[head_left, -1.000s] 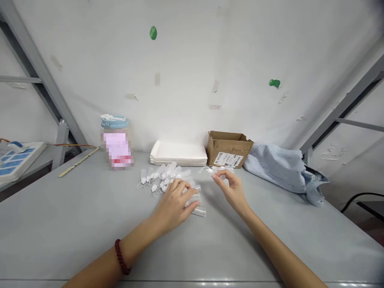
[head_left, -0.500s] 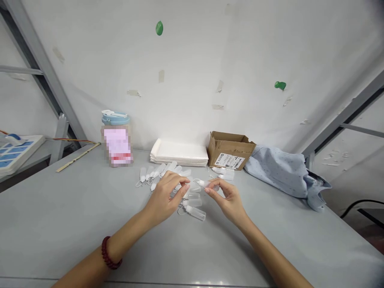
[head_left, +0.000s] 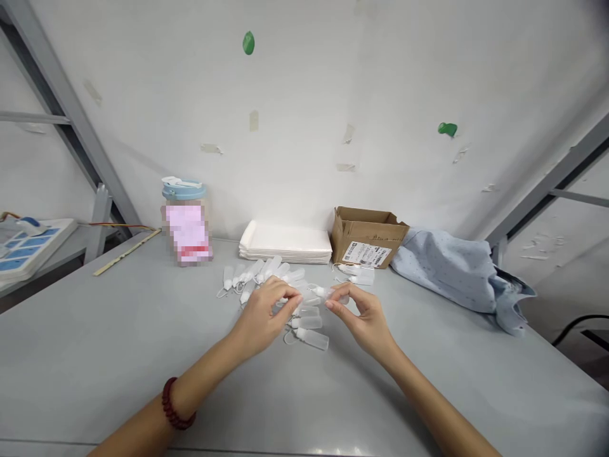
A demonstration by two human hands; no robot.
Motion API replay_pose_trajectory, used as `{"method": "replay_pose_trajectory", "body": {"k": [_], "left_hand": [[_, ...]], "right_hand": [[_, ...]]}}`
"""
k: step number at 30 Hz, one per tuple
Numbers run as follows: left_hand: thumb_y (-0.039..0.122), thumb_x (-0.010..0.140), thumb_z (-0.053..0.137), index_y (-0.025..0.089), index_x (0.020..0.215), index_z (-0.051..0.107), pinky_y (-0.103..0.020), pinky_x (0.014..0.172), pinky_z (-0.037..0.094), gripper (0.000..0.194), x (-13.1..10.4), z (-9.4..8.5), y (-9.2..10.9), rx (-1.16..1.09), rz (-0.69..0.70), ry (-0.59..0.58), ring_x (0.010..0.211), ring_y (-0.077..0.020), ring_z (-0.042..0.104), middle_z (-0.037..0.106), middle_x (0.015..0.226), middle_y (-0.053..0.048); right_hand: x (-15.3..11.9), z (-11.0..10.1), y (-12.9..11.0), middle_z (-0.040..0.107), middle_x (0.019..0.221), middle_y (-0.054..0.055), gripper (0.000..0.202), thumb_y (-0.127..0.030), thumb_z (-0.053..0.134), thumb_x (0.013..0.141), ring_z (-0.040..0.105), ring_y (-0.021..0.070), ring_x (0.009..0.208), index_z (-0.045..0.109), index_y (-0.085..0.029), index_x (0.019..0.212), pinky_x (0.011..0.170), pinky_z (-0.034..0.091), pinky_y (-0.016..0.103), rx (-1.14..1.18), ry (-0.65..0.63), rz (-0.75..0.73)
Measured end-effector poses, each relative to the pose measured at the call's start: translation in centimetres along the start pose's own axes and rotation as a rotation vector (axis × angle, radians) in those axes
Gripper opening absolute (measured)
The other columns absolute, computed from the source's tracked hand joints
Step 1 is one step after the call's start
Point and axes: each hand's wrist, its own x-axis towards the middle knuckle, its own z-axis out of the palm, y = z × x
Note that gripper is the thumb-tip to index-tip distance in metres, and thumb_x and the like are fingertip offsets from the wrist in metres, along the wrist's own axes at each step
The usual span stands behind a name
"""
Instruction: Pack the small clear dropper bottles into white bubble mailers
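Moved inward — right of both hands (head_left: 366,317), pinching slim, translucent plastic bottle (head_left: 322,292)

Green patches (head_left: 248,43) on wall (head_left: 304,95); crumpled pale-blue cloth (head_left: 445,270).

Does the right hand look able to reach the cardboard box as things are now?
Probably yes: the cardboard box stands beyond the right hand, with only low-lying bottles between. But the hand pinches another bottle, so it may not grip freely.
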Motion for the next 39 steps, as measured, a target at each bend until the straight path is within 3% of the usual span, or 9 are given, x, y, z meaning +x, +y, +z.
{"method": "replay_pose_trajectory", "body": {"k": [3, 11, 39], "left_hand": [[0.031, 0.088, 0.046, 0.02, 0.079, 0.062, -0.024, 0.058, 0.039, 0.022, 0.21, -0.26, 0.12, -0.017, -0.114, 0.036, 0.077, -0.0167, 0.053, 0.06, 0.076, -0.002], [0.039, 0.085, 0.047, 0.019, 0.082, 0.064, -0.028, 0.068, 0.042, 0.026, 0.42, -0.6, 0.42, -0.201, -0.277, -0.08, 0.076, -0.0168, 0.056, 0.064, 0.077, -0.001], [0.043, 0.083, 0.052, 0.017, 0.076, 0.062, -0.027, 0.066, 0.044, 0.028, 0.44, -0.76, -0.05, -0.371, -0.303, -0.081, 0.072, -0.0152, 0.054, 0.06, 0.074, -0.002]], "right_hand": [[-0.1, -0.02, -0.21, 0.063, 0.075, 0.002, 0.014, -0.032, 0.062, 0.08, 0.057, 0.0166, 0.073, 0.061, -0.02, 0.072, 0.069, 0.044, 0.03, 0.007, -0.041, 0.01], [-0.38, 0.08, -0.54, 0.063, 0.075, 0.002, 0.014, -0.031, 0.061, 0.081, 0.057, 0.0156, 0.072, 0.06, -0.02, 0.073, 0.068, 0.044, 0.029, 0.011, -0.076, 0.024], [-0.69, 0.27, -1.03, 0.062, 0.072, 0.002, 0.011, -0.026, 0.057, 0.085, 0.056, 0.0157, 0.07, 0.057, -0.021, 0.074, 0.063, 0.045, 0.029, -0.099, -0.056, -0.145]]}}
